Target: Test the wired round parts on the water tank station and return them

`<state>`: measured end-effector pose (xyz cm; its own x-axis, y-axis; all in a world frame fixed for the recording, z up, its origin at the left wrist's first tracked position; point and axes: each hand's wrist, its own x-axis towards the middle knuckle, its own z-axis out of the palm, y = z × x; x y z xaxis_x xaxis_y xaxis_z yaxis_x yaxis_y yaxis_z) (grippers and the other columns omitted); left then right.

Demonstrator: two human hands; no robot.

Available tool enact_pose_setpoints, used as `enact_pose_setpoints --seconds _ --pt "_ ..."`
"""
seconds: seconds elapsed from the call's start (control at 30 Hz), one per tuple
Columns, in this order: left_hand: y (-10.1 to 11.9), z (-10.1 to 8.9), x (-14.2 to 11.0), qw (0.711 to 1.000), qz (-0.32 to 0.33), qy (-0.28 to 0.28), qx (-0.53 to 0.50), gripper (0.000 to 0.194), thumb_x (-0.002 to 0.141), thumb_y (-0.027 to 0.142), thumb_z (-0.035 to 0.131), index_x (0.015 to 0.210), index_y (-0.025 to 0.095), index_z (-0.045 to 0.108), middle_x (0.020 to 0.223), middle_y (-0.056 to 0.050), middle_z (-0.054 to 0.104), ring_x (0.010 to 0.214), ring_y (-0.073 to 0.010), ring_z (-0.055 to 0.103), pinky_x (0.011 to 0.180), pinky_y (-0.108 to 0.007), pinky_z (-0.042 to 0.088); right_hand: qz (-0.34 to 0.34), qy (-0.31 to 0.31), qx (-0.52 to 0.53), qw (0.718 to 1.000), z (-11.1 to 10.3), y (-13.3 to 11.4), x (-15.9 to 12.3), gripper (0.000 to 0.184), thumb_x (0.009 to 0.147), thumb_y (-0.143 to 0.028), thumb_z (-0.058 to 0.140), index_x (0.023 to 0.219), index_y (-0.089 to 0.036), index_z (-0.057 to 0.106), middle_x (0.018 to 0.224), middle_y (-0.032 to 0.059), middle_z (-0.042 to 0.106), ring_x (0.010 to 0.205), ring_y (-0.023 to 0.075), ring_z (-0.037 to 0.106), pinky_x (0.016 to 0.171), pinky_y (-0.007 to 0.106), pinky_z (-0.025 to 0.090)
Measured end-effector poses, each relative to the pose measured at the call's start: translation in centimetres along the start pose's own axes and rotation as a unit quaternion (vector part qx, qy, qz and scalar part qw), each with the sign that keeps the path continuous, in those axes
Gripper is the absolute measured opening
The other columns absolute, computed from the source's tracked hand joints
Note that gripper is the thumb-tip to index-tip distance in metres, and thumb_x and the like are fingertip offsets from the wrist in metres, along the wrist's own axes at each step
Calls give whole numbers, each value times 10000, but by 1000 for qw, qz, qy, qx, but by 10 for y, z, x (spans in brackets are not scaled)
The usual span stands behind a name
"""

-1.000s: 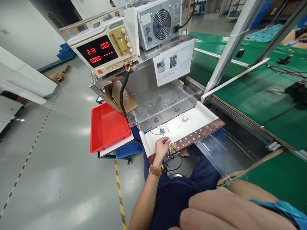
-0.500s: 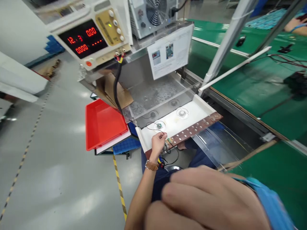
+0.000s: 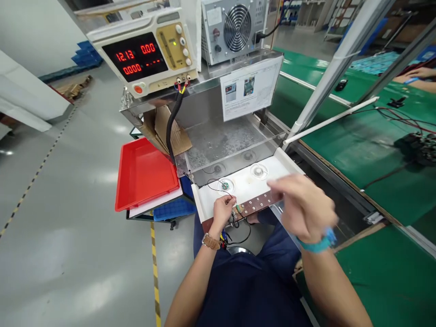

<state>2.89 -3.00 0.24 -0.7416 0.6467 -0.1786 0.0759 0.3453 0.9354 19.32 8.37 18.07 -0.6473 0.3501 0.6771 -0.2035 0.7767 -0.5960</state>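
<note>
My left hand (image 3: 222, 211), with a watch on the wrist, is pinched on thin black wires (image 3: 218, 185) at the left end of a brown contact strip (image 3: 257, 203). The wires run to a small round part (image 3: 225, 185) sitting in a clear cup on the white tray (image 3: 245, 182). A second clear cup (image 3: 258, 171) lies further right on the tray. My right hand (image 3: 304, 208), with a blue wrist strap, hovers over the right end of the strip, blurred by motion, fingers loosely curled with nothing visible in them.
A power supply with red digits (image 3: 143, 52) and a fan unit (image 3: 235, 27) stand on a metal shelf above a clear box (image 3: 225, 141). A red tray (image 3: 145, 175) sits left. Green bench surfaces (image 3: 361, 141) lie right, with another person's arm (image 3: 417, 75) far right.
My right hand, which was close to the camera, has moved away and forward over the strip's right end. The left hand stays pinched on the wires. The view shifted slightly.
</note>
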Motion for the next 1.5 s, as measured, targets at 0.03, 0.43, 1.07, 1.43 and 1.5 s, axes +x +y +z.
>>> enact_pose_setpoints --seconds 0.03,0.43,1.07,1.43,1.5 --pt "1 0 0 1000 1 0 1 193 770 320 610 766 160 717 745 -46 724 683 -170 625 657 -265 450 31 12 -17 999 10 24 1 312 989 -251 410 1225 -251 614 910 50 652 820 204 629 726 345 526" --pt "2 -1 -1 1000 -10 -7 9 219 756 360 608 772 172 718 759 -37 727 692 -171 624 668 -267 449 201 -225 -287 909 91 127 -74 282 977 -269 407 1009 -175 672 964 91 679 962 221 552 845 302 370" --pt "7 0 -4 1000 20 -5 -21 269 733 421 640 694 158 686 649 -34 670 616 -153 590 621 -256 428 224 -246 -299 894 88 122 -66 272 984 -275 423 933 -193 678 924 67 701 897 195 608 750 267 340" --pt "5 0 -5 997 29 5 -74 395 637 545 737 603 160 657 602 -53 658 587 -159 600 607 -278 467 213 -248 -298 897 87 117 -66 285 965 -263 409 896 -203 679 931 68 715 880 216 638 709 287 367" --pt "5 0 -6 997 32 6 -74 401 635 553 738 597 163 651 619 -56 666 590 -159 601 623 -288 472 211 -249 -302 896 88 117 -67 287 964 -270 409 898 -202 680 935 74 716 876 221 644 702 289 369"
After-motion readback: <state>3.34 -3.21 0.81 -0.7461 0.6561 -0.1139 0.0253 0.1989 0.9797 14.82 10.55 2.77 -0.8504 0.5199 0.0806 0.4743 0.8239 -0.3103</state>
